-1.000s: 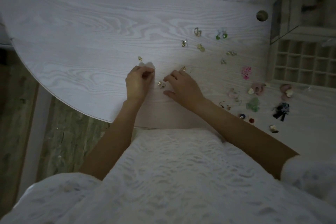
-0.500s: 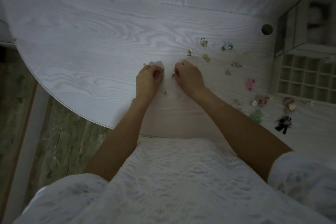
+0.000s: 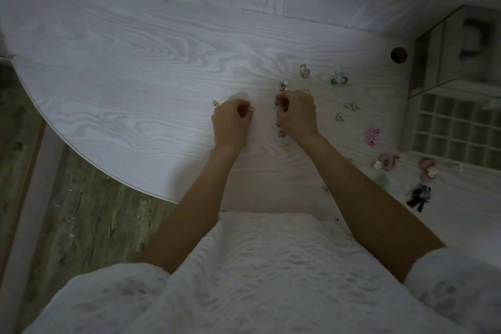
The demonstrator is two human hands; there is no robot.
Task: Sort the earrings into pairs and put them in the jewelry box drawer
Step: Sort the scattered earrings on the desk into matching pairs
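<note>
My left hand [image 3: 230, 119] rests on the white table [image 3: 135, 76] with fingers curled, pinching a small gold earring [image 3: 250, 109] at its fingertips. A little to its right, my right hand [image 3: 296, 112] is curled too and pinches a small dark earring [image 3: 276, 104]. Three small gold earrings [image 3: 282, 133] lie in a row just below the right hand. Another gold one [image 3: 215, 102] lies left of the left hand. The jewelry box drawer [image 3: 455, 130], a grid of small compartments, stands open at the right.
More earrings are scattered right of my hands: a gold one [image 3: 305, 70], a green and white one [image 3: 339, 78], a pink one [image 3: 372, 136], mauve ones [image 3: 387, 161], a dark tassel [image 3: 418, 195]. The jewelry box [image 3: 450, 49] stands behind the drawer. A round hole [image 3: 399, 55] is in the tabletop.
My right hand has moved up and left from the small earrings toward the left hand and curled round an earring. The view has tilted, so everything sits lower in frame.
</note>
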